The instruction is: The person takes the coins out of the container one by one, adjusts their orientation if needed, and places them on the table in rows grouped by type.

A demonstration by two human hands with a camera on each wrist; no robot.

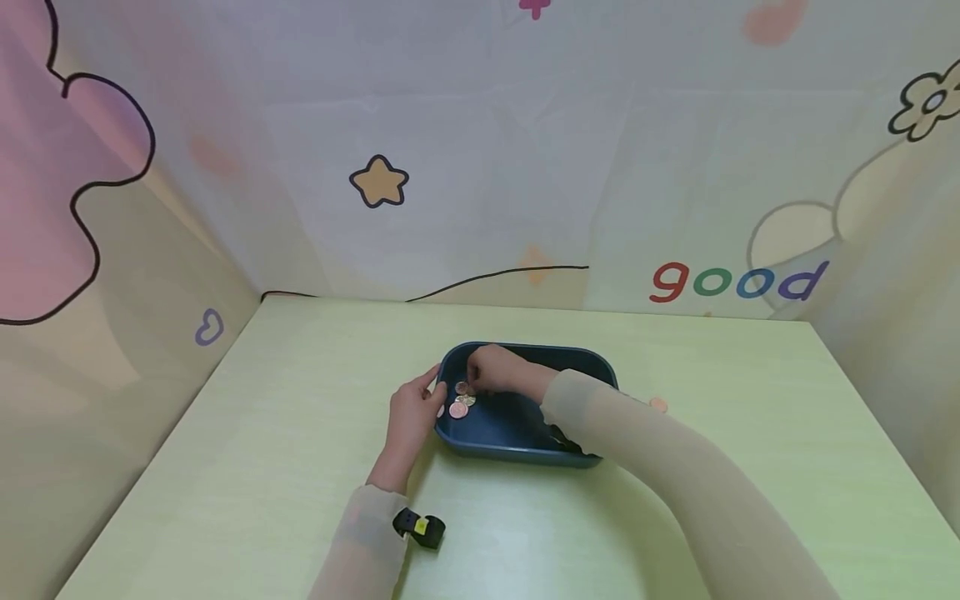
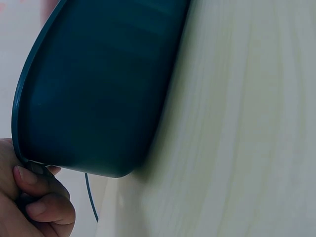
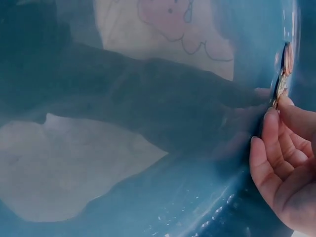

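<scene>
A dark blue tray [image 1: 517, 454] stands on the table. At its left end my left hand [image 1: 411, 414] grips the rim, thumb over the edge and fingers outside; the left wrist view shows those curled fingers [image 2: 48, 210] at the tray's corner. Inside the tray, several coins, pinkish and gold, lie near the left wall, among them a pink coin [image 1: 458, 410]. My right hand [image 1: 498, 369] reaches in over them. In the right wrist view, its thumb and forefinger pinch at the edge of a gold coin [image 3: 282, 85], beside a copper-coloured coin [image 3: 289, 59].
A pinkish round piece [image 1: 658, 404] lies on the pale green table [image 1: 262, 467], right of the tray and close to the right sleeve [image 1: 645, 450]. Printed cloth [image 1: 480, 183] hangs behind the table and at both sides. A black device [image 1: 420, 529] is strapped at the left wrist.
</scene>
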